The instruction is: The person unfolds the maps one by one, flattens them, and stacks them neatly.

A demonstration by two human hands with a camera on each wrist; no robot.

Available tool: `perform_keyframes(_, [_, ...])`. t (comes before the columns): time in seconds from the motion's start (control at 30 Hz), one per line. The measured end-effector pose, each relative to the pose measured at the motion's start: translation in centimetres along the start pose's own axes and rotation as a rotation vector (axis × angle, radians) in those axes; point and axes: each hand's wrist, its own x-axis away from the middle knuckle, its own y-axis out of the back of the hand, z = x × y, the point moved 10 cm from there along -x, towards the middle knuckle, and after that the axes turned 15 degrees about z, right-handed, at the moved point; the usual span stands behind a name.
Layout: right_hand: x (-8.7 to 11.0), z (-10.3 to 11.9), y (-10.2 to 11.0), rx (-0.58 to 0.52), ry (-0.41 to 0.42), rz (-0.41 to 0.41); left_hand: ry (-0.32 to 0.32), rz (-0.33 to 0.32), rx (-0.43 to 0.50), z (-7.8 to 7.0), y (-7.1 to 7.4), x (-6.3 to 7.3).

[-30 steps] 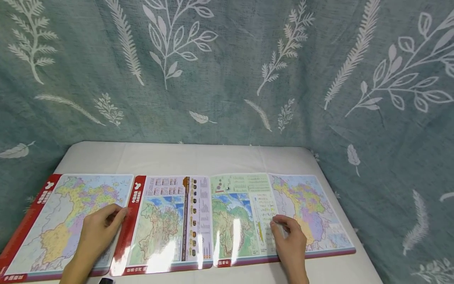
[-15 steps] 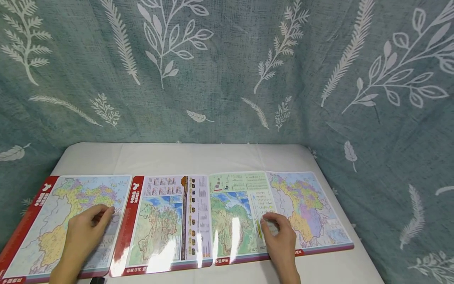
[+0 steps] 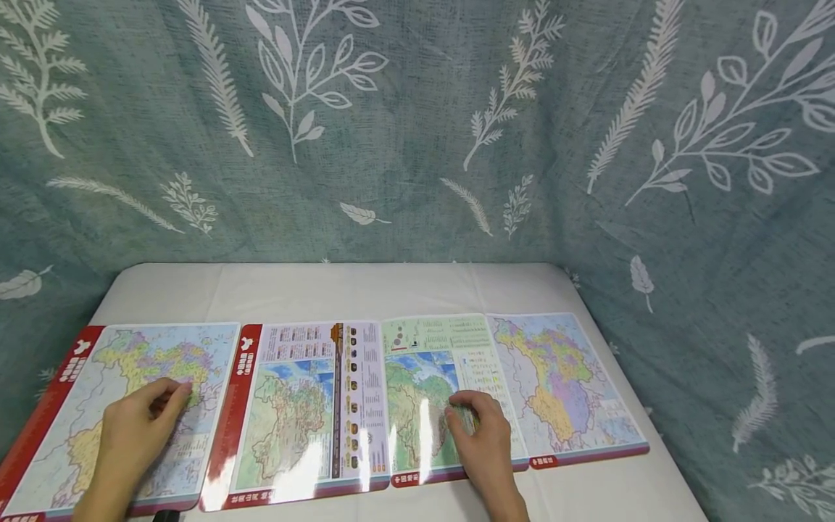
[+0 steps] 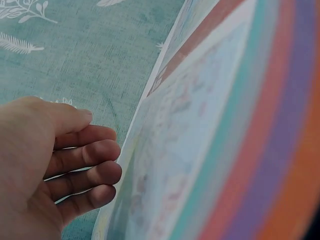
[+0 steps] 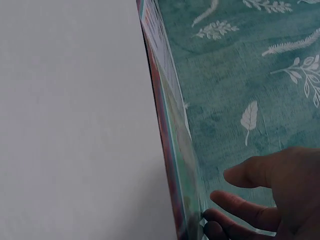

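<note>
Four thin, glossy, rectangular map sheets lie in a row on my white worktop [image 3: 359, 290]: a red-banded multicoloured sheet [image 3: 124, 362] far left, a red-banded relief sheet [image 3: 293, 413], a green-topped relief sheet [image 3: 404, 406] and a multicoloured sheet [image 3: 567, 391] far right. I judge them light, fairly stiff and slick, apt to slide and easily creased at a corner; I'd take hold by the near edge or a rounded corner. My left hand [image 3: 133, 428], fingers loosely bent and holding nothing, is over the far-left sheet; my right hand [image 3: 485, 435], likewise relaxed with thumb and forefinger slightly parted, is over the green-topped one. I can't tell whether fingertips touch. Compared with a second ago, both hands sit further left, the right having left the seam beside the far-right sheet, whose near-left corner label now shows.
</note>
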Motion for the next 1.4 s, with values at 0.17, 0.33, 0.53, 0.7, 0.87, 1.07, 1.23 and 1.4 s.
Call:
perform_keyframes(0.17, [0.3,1.3,-1.5,0.014,0.045,0.041,0.017,0.008,-0.009,0.6,0.2,-0.1])
perform_keyframes(0.33, [0.3,2.3,-2.6,-0.013,0.081,0.076,0.047,0.000,-0.002,1.5,0.7,0.0])
perform_keyframes(0.53, [0.4,3.7,-3.8,-0.023,0.148,0.111,0.057,-0.004,-0.016,2.1,1.3,0.1])
perform_keyframes(0.7, [0.4,4.6,-4.8,-0.020,0.182,0.138,0.074,-0.006,-0.028,2.7,1.8,0.1])
perform_keyframes(0.87, [0.3,5.1,-5.7,-0.030,0.172,0.177,0.124,0.018,-0.016,3.5,2.0,0.1])
perform_keyframes(1.07, [0.3,5.9,-6.8,-0.027,0.185,0.199,0.119,-0.021,-0.059,4.1,2.9,0.3])
perform_keyframes(1.23, [0.3,7.4,-7.8,-0.014,0.237,0.216,0.168,-0.039,-0.075,4.9,3.5,0.3])
perform_keyframes(1.4, [0.5,9.2,-8.9,-0.007,0.301,0.236,0.207,-0.014,-0.078,5.6,3.4,0.2])
